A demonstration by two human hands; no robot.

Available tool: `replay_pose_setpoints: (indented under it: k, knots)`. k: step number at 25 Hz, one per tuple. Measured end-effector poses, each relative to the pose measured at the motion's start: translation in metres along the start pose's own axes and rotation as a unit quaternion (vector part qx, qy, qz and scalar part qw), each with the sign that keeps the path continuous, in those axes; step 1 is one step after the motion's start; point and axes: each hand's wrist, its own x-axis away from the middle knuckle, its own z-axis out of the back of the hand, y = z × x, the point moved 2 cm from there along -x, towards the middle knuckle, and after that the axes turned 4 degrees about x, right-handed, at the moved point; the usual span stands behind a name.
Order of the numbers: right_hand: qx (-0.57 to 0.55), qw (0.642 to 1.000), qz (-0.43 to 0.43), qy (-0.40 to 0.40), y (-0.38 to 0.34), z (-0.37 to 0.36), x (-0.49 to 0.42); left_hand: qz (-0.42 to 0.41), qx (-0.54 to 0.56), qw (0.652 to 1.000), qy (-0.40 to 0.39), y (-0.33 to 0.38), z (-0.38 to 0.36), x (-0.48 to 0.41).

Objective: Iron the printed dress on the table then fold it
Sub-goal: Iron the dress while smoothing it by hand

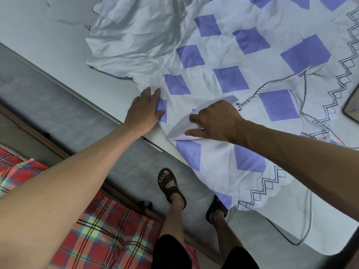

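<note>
The printed dress point(223, 61), white with purple squares and a black zigzag hem, lies spread over the white table point(48, 35) and hangs over its near edge. My right hand point(215, 121) grips the handle of a white iron point(180, 129), whose pointed tip faces the near table edge on the cloth. My left hand point(144, 110) lies flat with fingers spread, pressing the dress beside the iron at the table edge. The iron's braided cord point(279, 82) runs from its back across the dress.
A crumpled plain white part of the fabric point(132, 35) lies at the far left of the table. A dark object point(351, 107) pokes in at the right edge. A plaid-covered bed point(101, 230) and my sandalled feet point(171, 185) are below on the grey floor.
</note>
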Motion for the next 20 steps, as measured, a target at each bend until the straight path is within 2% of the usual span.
replay_pose_setpoints:
  k: [2,8,13,20]
  knots:
    - [-0.006,1.0,0.008,-0.013,-0.002,-0.006,0.015,0.0,-0.021,1.0,-0.023,0.0,-0.004,-0.002]
    - [-0.036,0.998,0.016,-0.039,-0.006,-0.017,0.074,0.03,0.005,0.998,-0.059,0.002,-0.002,-0.007]
    - [-0.026,0.999,0.025,-0.036,-0.009,-0.019,0.112,0.039,0.012,0.999,-0.029,0.018,0.002,-0.003]
    - [-0.046,0.999,-0.004,0.006,-0.003,-0.002,0.098,-0.019,-0.032,0.999,-0.03,0.036,-0.009,0.01]
